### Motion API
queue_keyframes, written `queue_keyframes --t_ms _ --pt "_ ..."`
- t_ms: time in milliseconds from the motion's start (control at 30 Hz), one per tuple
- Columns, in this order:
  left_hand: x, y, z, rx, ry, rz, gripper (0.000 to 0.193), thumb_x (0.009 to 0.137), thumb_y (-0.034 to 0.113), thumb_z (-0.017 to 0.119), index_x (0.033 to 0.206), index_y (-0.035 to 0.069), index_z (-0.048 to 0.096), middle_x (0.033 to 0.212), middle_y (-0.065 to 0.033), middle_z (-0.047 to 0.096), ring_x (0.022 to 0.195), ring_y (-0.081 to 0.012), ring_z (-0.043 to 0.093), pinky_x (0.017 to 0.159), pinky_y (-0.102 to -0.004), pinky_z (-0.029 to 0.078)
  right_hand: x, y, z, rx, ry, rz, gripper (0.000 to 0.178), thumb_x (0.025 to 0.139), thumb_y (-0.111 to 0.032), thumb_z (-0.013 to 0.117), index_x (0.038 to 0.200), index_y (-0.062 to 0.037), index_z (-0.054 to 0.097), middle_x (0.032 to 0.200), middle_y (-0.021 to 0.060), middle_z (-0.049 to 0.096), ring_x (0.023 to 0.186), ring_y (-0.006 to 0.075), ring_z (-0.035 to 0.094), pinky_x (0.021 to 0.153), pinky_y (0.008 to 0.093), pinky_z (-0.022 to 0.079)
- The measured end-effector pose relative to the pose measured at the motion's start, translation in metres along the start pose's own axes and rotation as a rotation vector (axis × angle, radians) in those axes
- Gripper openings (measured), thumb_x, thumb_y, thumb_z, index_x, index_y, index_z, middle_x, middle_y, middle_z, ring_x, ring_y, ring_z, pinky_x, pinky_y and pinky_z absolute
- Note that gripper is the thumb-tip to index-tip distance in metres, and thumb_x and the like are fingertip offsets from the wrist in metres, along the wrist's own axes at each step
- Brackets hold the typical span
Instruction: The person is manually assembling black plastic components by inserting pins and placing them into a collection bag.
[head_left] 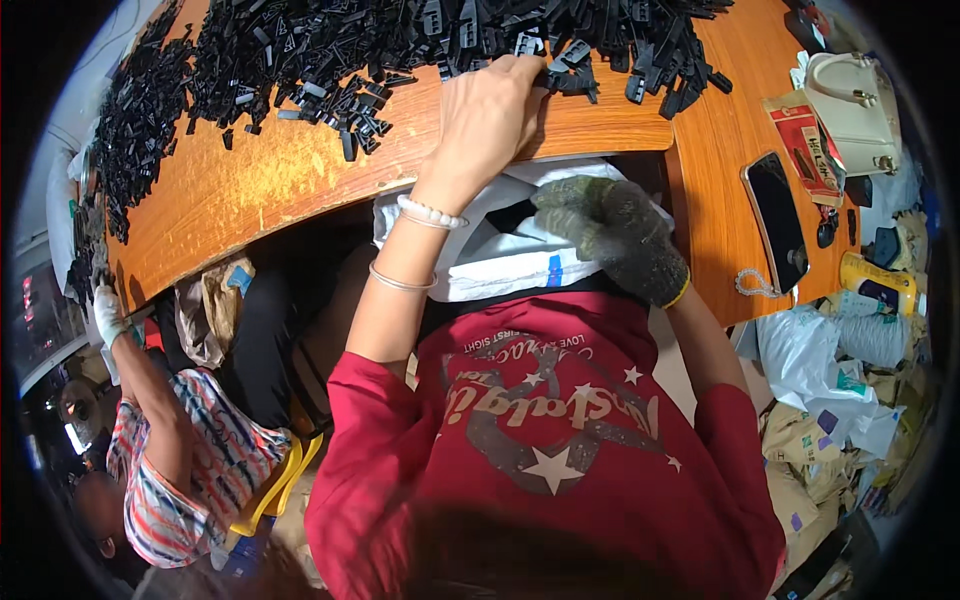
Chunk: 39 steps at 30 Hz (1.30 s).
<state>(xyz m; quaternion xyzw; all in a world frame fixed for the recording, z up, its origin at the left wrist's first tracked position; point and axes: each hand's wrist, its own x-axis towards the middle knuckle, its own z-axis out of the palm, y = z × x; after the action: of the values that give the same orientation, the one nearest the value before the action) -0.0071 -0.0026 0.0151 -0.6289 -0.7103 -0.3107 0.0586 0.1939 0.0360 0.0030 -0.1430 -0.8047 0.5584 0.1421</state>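
Observation:
My bare left hand (490, 110) reaches over the table's front edge to the near side of a large heap of small black plastic parts (320, 60). Its fingers are curled down at the parts and mostly hidden, so what they hold does not show. A dark grey-green knitted glove covers my right hand (615, 235). That hand is closed, fingers bent inward, above a white plastic bag (500, 275) spread open at my lap. Whatever lies between the gloved fingers is hidden. Something dark (512, 215) shows inside the bag's mouth.
On the wooden table (270, 180), at right, lie a phone (775, 220), a red packet (808, 150) and a pale handbag (850, 105). Bags and wrapped bundles (830, 370) pile up at far right. A co-worker's gloved hand (108, 315) is at the table's left end.

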Motion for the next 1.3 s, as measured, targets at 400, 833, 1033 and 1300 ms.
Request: queue_keyframes --t_ms 400,833,1033,1300 --pt "-0.075 0.031 -0.043 -1.155 -0.403 -0.743 0.02 0.088 0.007 0.06 0.104 -0.004 0.065 0.058 -0.0023 0.059 0.042 -0.0033 0.046 0.04 -0.0193 0.037 0.024 -0.03 -0.006 0.38 0.02 0.213 0.029 0.092 -0.014 0.06 0.119 -0.0052 0.062 0.089 -0.0007 0.064 0.073 0.0045 0.055 0.064 0.0184 0.046" --pt "-0.101 -0.041 -0.054 0.312 0.303 -0.406 0.017 0.082 0.014 0.068 0.094 0.002 0.063 0.078 -0.0108 0.058 0.062 -0.028 0.061 0.052 -0.035 0.047 0.036 -0.035 0.002 0.302 0.209 0.385 0.033 0.092 -0.019 0.06 0.122 -0.0048 0.06 0.083 0.002 0.065 0.057 0.0018 0.053 0.048 0.0175 0.043" --pt "-0.105 -0.034 -0.054 0.35 0.278 -0.373 0.017 0.082 0.01 0.068 0.097 0.002 0.063 0.076 -0.0103 0.057 0.058 -0.0263 0.06 0.049 -0.0341 0.046 0.032 -0.032 0.001 0.205 0.366 0.414 0.03 0.086 -0.013 0.067 0.114 -0.003 0.063 0.09 0.0071 0.067 0.074 0.0072 0.061 0.062 0.0213 0.05" --pt "-0.074 -0.018 -0.039 0.057 0.101 -0.148 0.014 0.084 0.01 0.064 0.097 0.005 0.062 0.076 -0.0096 0.055 0.056 -0.0271 0.058 0.048 -0.035 0.044 0.043 -0.019 -0.011 -0.114 0.217 0.11 0.032 0.079 -0.019 0.074 0.107 -0.0064 0.066 0.099 0.0122 0.069 0.088 0.0219 0.066 0.078 0.0311 0.054"
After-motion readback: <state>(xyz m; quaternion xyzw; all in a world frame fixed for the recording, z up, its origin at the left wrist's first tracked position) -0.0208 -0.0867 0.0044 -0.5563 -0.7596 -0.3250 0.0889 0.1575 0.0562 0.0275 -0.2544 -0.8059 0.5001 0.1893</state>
